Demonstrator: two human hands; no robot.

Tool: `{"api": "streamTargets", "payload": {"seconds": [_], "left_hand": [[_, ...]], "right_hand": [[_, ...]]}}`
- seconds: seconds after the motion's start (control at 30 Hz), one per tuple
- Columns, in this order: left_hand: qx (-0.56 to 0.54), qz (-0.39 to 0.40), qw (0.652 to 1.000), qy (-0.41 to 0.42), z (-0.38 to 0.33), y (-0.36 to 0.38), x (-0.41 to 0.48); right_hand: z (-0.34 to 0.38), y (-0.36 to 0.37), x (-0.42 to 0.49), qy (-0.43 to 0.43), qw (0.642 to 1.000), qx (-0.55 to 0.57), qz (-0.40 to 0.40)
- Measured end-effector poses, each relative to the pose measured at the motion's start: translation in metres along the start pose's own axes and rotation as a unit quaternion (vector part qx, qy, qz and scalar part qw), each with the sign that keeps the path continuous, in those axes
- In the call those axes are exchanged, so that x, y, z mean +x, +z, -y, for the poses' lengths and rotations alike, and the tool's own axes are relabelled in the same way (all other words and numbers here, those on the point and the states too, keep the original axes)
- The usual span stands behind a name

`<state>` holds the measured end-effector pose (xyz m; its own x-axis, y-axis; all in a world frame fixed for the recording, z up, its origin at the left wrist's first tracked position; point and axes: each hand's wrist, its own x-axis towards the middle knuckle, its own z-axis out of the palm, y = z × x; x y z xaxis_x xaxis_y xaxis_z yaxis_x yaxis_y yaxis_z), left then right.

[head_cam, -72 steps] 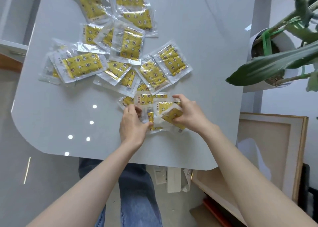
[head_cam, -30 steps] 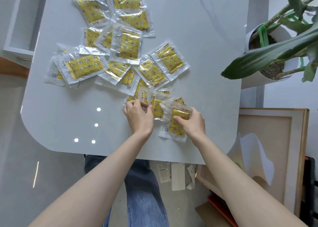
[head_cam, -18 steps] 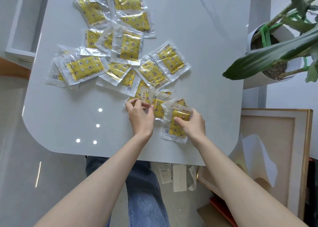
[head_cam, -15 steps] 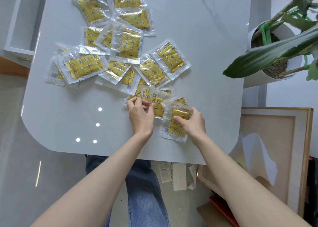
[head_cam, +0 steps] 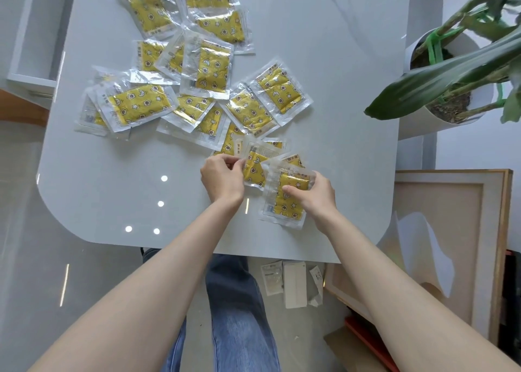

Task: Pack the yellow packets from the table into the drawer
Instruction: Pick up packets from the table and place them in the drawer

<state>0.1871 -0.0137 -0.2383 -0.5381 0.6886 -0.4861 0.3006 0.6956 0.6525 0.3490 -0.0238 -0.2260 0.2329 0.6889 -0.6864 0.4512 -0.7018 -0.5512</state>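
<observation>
At the near edge of the glossy pale grey table, the right hand holds a flat yellow star-printed packet in clear plastic wrap. Its thumb presses on the yellow face and the other fingers curl round the far right edge, so this hand is clamped on the packet. Just to the left of these fingers, the left hand pinches the clear border of a second yellow packet. Its fingers are bent and close together, with only the thin wrap between them and the thumb. Some 2.4 seconds ago both hands were together on one small bunch and the right-hand packet was turned diagonally. Now the right hand has drawn its packet aside to the right and the two hands are apart; since half a second ago almost nothing has changed. The right-hand packet has its long axis running away from the person, a little tilted, with its far end under the fingers and its near end toward the table edge. The second yellow packet points nearly the same way and overlaps other packets beyond the fingertips. The heap of yellow packets spreads beyond and to the left of the left fingers, pointing in many directions. The white open drawer is well apart, far to their left, past the table edge.
</observation>
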Motion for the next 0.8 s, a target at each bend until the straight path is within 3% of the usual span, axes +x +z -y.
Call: {"api": "streamTargets", "payload": {"seconds": [0.2,0.37,0.57,0.8], "left_hand": [[-0.099,0.06,0.993,0.025,-0.01,-0.031,-0.025],[-0.148,0.056,0.985,0.069,-0.022,-0.087,-0.049],[-0.15,0.043,0.975,0.156,-0.041,-0.183,-0.073],[-0.151,0.104,0.968,0.17,-0.056,-0.301,-0.083]], "right_hand": [[0.016,-0.009,-0.029,0.001,0.996,0.09,0.022],[0.051,-0.024,-0.069,-0.029,0.989,0.127,0.07],[0.102,-0.034,-0.135,-0.105,0.975,0.131,0.144],[0.166,-0.016,-0.208,-0.162,0.951,0.117,0.234]]}}
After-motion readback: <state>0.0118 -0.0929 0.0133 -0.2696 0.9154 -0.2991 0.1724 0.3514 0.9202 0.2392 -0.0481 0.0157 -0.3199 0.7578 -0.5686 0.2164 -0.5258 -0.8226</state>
